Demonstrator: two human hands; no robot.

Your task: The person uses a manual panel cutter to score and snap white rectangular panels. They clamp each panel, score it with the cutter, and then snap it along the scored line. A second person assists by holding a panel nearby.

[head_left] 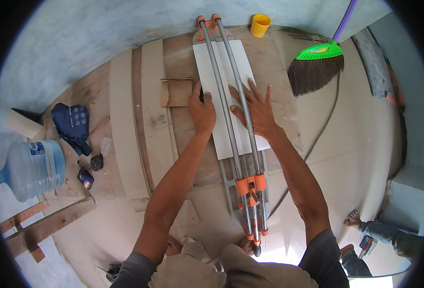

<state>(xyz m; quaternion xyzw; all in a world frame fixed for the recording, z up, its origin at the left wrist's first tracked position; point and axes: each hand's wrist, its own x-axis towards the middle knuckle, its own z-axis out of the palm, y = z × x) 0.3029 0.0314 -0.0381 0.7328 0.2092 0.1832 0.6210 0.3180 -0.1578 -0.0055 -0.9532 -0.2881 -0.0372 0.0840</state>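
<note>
A manual tile cutter point(254, 182) lies lengthwise on the floor ahead of me, with two steel rails and orange fittings. Its orange slider is at the near end. A white tile point(236, 144) rests on its bed beneath the rails, with a line running along its length. My left hand point(203, 111) is closed at the tile's left edge, thumb toward the white surface; a small dark patch between thumb and forefinger is unclear. My right hand point(259, 113) lies spread on the tile's right side, some fingers reaching under the right rail.
Long tile strips point(125, 125) and brown cardboard point(178, 92) lie left. Beyond them are a blue bag point(71, 126), water jug point(32, 168) and wooden pieces point(53, 223). A yellow cup point(260, 25) and broom point(317, 72) stand far right. Another person's foot point(353, 219) shows right.
</note>
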